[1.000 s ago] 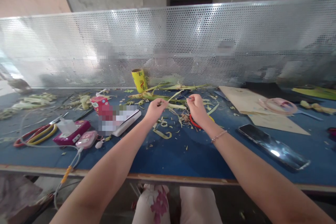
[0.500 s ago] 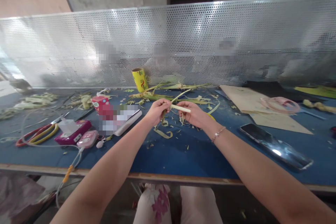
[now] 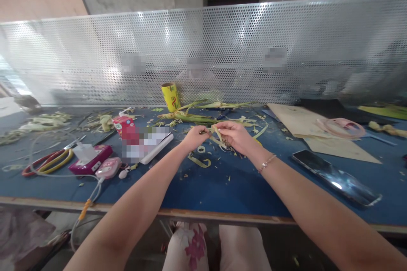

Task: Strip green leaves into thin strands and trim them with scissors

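Observation:
My right hand point(image 3: 232, 135) is closed on a pale, yellowish plant strip point(image 3: 217, 133), which hangs bent below the fingertips. My left hand point(image 3: 196, 137) is close beside it, its fingers pinched near the strip's upper end. What lies between the left fingers is too small to make out. Peeled curls point(image 3: 200, 161) and small scraps lie on the blue table just below both hands. Behind them, long green plant stalks point(image 3: 190, 117) are spread out.
A yellow tube point(image 3: 171, 97) stands before the perforated metal screen point(image 3: 222, 42). Left are a red drink carton point(image 3: 125, 128), a white device point(image 3: 158, 147), a purple power socket point(image 3: 92, 161) and cables. Right lie a phone point(image 3: 335, 178), brown paper sheets point(image 3: 305, 129) and a pink coil point(image 3: 341, 128).
The pale piece that pointed out straight between my hands now hangs bent from my right hand. My left hand has turned slightly and shows a small gap from the right.

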Available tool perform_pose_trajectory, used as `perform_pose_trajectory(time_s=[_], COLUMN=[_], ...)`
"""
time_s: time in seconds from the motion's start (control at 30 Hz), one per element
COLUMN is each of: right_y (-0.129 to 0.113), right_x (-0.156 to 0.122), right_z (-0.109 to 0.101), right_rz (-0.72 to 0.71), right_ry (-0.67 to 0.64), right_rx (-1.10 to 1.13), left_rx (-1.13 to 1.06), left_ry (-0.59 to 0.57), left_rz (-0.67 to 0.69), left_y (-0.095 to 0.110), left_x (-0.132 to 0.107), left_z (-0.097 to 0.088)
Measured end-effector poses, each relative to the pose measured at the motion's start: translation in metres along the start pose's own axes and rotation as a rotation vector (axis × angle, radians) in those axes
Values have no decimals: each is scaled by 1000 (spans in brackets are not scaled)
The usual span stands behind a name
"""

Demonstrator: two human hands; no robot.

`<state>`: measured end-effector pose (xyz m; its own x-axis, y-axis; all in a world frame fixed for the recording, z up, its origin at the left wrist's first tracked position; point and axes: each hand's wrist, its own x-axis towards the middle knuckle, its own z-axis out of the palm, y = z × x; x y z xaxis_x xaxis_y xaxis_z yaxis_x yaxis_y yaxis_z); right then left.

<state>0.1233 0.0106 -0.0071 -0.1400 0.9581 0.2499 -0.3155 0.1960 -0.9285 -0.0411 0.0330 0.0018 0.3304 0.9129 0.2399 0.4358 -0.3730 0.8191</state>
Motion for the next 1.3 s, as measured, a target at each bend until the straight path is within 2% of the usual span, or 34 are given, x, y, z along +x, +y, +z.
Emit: perform_pose_trajectory(time_s=[0.2, 0.3, 0.37, 0.43, 0.53, 0.6, 0.67, 0.73, 0.8, 0.9, 1.03, 1.13, 1.3], right_y=[4, 0, -3, -2, 1, 2, 0, -2, -2, 4, 10, 7, 0], right_x=[-1, -3, -4, -2, 2, 4, 4, 1, -3, -4, -1, -1, -5], right_z=[1, 1, 1, -1, -4, -6, -6, -4, -1, 4, 8, 11, 15], right_rz=[-50, -138, -205, -237, -198, -182, -149, -63, 41, 103, 20, -53, -81], right_ry=[-79, -120, -126, -71, 64, 118, 114, 38, -65, -164, -78, -3, 9], right_rx=[-265, -455, -543, -580, -621, -747, -908, -960, -841, -503, -230, -133, -83], left_rx=[122, 180, 188, 160, 53, -38, -129, -209, -269, -325, -323, -272, -274], left_ry=[-110, -108, -93, -84, -96, -117, -150, -200, -255, -288, -245, -213, -252], left_rz=[183, 243, 237, 206, 140, 89, 55, 69, 118, 179, 204, 190, 100], left_y=[2, 4, 6, 7, 7, 5, 3, 2, 3, 10, 16, 16, 13], left_x=[-2, -4, -5, -6, -6, -5, -5, -6, -8, -12, -14, -14, -13], left_z=[2, 2, 1, 1, 1, 2, 4, 5, 6, 6, 5, 4, 4])
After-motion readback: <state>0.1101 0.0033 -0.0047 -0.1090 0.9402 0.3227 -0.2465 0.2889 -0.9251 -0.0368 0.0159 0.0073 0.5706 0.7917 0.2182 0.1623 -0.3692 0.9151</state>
